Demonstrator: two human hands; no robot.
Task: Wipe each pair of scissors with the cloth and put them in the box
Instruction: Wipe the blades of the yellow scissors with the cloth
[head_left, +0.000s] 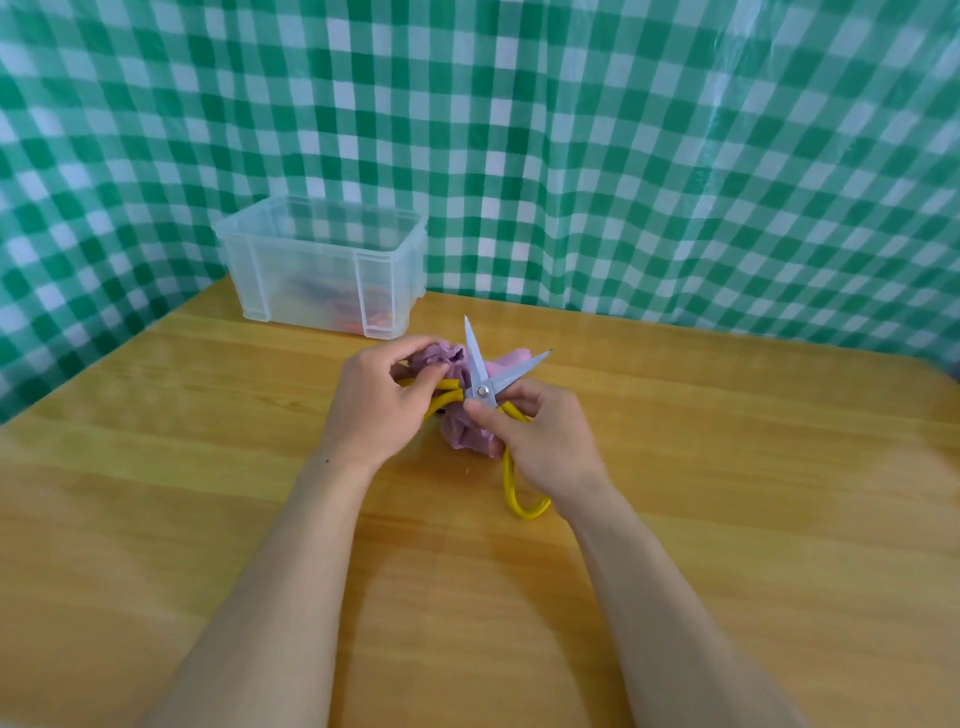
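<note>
A pair of yellow-handled scissors (480, 382) is held above the wooden table (208, 467) with its steel blades spread apart, pointing away from me. My left hand (376, 402) grips one yellow handle loop together with part of the pink-purple cloth (465, 439). My right hand (543, 441) grips the other handle, its thumb near the pivot screw. The cloth bunches behind and under the blades. The clear plastic box (322, 270) stands at the back left; blurred coloured items, seemingly other scissors, lie inside it.
A green-and-white checked sheet (623, 156) hangs as a backdrop behind and around the table. The table's far edge meets it just behind the box.
</note>
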